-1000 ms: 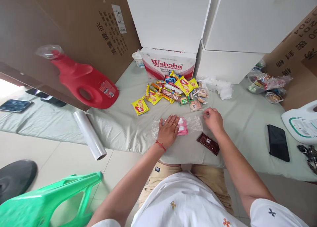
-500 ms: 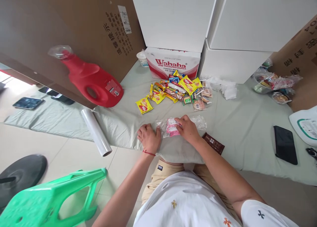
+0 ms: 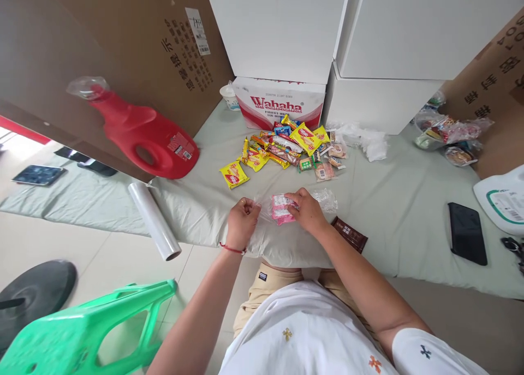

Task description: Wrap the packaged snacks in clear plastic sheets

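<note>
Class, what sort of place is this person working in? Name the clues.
Probably a room at home or a storeroom: a cloth spread on a tiled floor, big cardboard boxes and a detergent jug.

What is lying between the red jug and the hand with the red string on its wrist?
In the head view, a roll of clear film lies between the red jug and the left hand.

Your right hand (image 3: 308, 214) hides part of the pink packet (image 3: 279, 209); behind it, the snack pile's (image 3: 286, 148) small labels are too tiny to read.
</note>
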Action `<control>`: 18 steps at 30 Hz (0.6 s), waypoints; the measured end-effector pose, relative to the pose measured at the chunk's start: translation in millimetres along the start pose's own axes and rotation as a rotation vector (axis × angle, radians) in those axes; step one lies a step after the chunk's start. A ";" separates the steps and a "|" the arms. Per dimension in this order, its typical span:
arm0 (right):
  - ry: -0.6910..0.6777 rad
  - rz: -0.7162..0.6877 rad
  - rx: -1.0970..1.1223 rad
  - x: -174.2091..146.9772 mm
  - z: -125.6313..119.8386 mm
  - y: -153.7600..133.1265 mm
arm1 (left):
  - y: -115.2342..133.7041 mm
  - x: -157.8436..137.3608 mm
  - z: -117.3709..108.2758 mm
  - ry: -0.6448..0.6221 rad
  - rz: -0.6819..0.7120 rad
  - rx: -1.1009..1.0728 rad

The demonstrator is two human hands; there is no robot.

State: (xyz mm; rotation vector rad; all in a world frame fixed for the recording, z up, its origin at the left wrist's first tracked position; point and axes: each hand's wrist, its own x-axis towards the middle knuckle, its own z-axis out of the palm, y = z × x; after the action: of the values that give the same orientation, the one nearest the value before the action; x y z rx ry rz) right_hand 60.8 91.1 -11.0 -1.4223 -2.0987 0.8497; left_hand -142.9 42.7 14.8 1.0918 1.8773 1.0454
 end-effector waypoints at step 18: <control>-0.048 -0.025 0.329 -4.7 -9.2 12.4 | 18.2 10.1 63.6 -0.312 0.143 0.067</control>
State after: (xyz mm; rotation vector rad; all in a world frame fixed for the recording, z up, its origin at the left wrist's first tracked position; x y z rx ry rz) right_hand 76.7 92.3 -13.6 -1.2098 -1.8971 1.1671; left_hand -86.0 75.8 2.7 1.3596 1.6130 0.8372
